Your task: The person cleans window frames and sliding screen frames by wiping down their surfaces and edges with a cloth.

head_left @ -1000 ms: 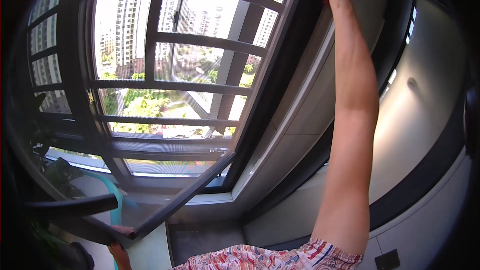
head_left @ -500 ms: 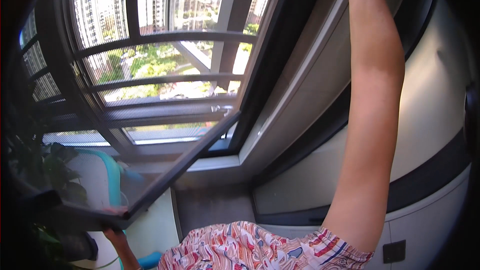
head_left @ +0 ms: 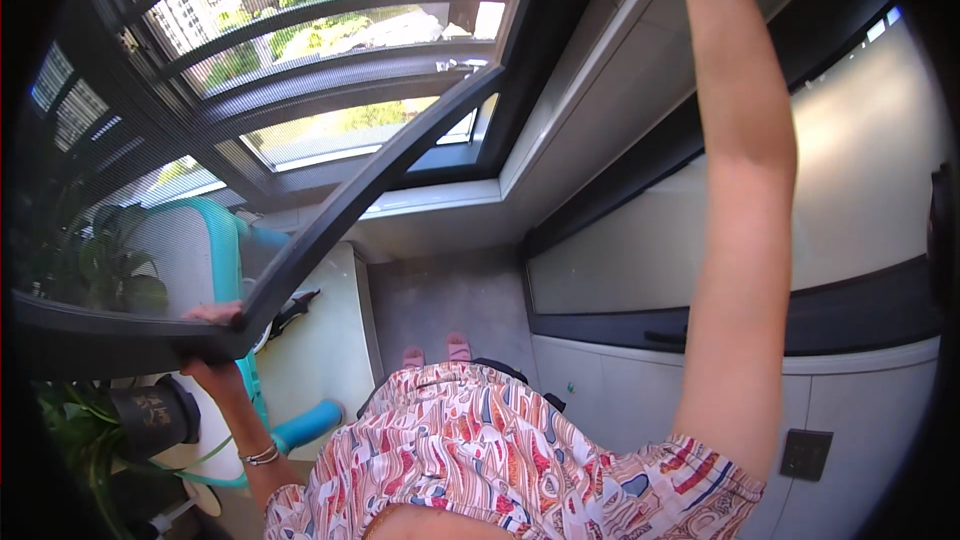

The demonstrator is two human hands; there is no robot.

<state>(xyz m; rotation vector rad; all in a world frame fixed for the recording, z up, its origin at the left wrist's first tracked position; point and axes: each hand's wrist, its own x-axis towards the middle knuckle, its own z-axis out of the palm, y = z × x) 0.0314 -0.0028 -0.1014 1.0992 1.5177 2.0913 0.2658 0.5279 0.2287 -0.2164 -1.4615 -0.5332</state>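
Note:
My left hand (head_left: 212,377) is closed around the bottom corner of a dark-framed window screen (head_left: 375,185), with fingertips showing through the mesh on its far side. The screen stands tilted out from the window frame (head_left: 515,90), its lower right corner close to that frame. My right arm (head_left: 745,190) is raised along the right side and runs out at the top edge. The right hand lies beyond the picture, so what it touches is hidden.
Below the screen are a leafy plant in a black pot (head_left: 155,415), a teal curved frame (head_left: 225,240), a teal cylinder (head_left: 307,425) and a pale tabletop (head_left: 325,345). A frosted panel (head_left: 640,230) with a dark frame stands at right. Dark bars cross the window.
The view has tipped downward, bringing pink slippers and more floor into sight. My left hand still grips the screen's corner, and my right arm stays raised.

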